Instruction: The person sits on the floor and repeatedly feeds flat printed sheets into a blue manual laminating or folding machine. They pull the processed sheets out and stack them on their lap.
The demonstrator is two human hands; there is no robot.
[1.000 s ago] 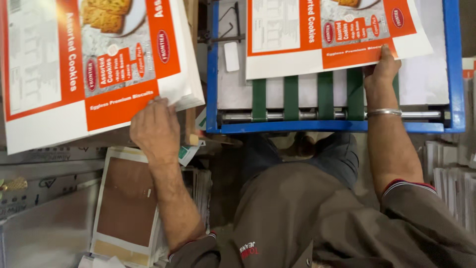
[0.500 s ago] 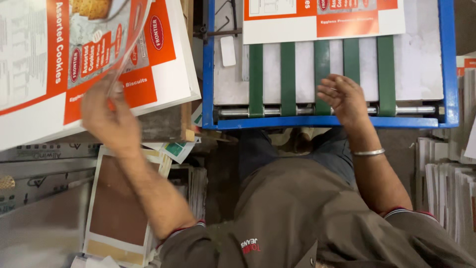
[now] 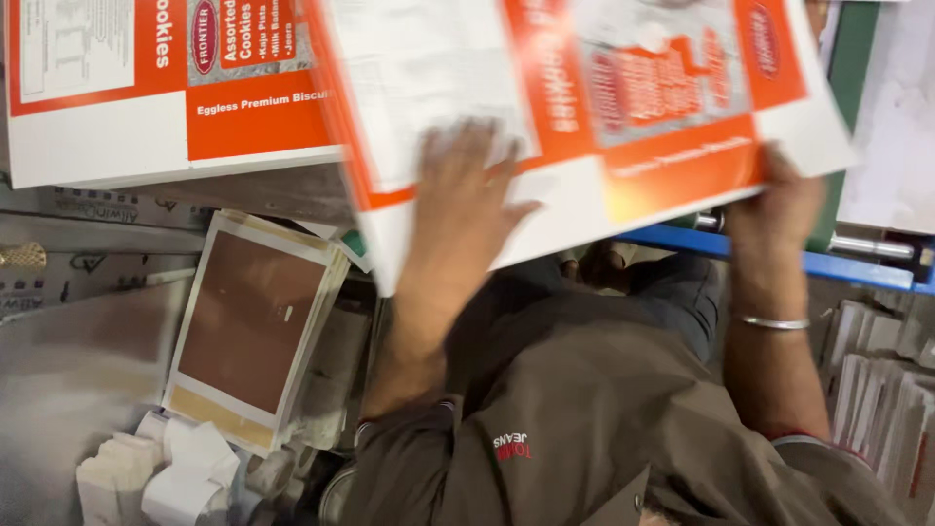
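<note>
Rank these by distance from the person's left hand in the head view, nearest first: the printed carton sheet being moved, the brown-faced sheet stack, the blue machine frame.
1. Printed carton sheet: the left hand lies flat on it.
2. Brown-faced sheet stack: lower left of the hand, by the forearm.
3. Blue machine frame: far right, beyond the right hand.

Half a second ago my left hand (image 3: 466, 200) was off at the stack (image 3: 166, 88) on the left, lifting 1 printed carton sheet (image 3: 584, 117) by its corner. Now that sheet has swung across in front of me, tilted, and my left palm lies flat on it. My right hand (image 3: 779, 200) has left the green belts and grips the sheet's lower right edge. My view has shifted too.
</note>
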